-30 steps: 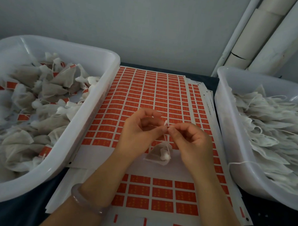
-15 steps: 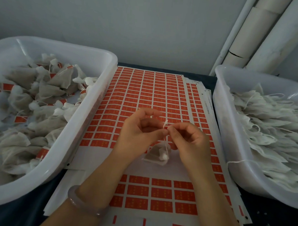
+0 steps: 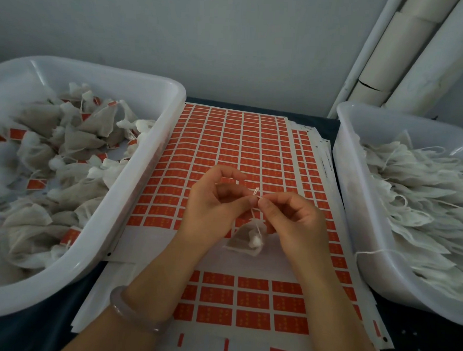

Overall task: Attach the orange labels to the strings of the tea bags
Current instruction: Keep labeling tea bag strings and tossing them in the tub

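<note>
The left hand (image 3: 213, 209) and right hand (image 3: 294, 223) are both pinching the thin white string (image 3: 253, 216) where their fingertips meet, its small beige mesh tea bag (image 3: 246, 238) sitting just below at six o'clock, the string running twelve-to-six, equally near both.

This looks like a small packing bench, probably in a workshop rather than a home. Stacked sheets of orange labels (image 3: 239, 149) cover a dark tabletop (image 3: 424, 343) between two white plastic tubs: the left tub (image 3: 157, 151) is heaped with labelled tea bags (image 3: 75, 142), the right tub (image 3: 342, 167) with unlabelled tea bags (image 3: 423, 197). Behind are a bare grey wall (image 3: 204, 41) and white pipes (image 3: 415, 64).
</note>
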